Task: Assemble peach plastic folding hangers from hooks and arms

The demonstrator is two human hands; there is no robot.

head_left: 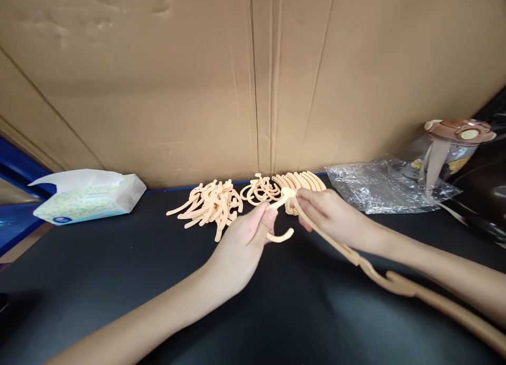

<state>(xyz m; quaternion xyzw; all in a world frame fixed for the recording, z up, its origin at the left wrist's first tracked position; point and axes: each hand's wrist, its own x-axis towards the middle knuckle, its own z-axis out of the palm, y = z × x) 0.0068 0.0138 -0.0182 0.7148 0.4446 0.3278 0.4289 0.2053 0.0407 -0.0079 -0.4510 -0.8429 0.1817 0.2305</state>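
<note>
My left hand [247, 238] is closed on a small curved peach plastic piece [281, 235], pinched between thumb and fingers. My right hand [330, 215] pinches the end of a long peach strap [379, 275] that trails down to the lower right. The strap's end meets the curved piece between the two hands. Just behind the hands lie piles of the same peach pieces: one loose pile [211, 204], a small heap [261, 190] and a neat row [302, 180].
The black table [118, 280] ends at a cardboard wall [237, 80]. A pack of tissues [89, 196] lies at the left. A crumpled clear plastic bag [379, 188] and a brown-lidded drinking bottle [454, 149] stand at the right.
</note>
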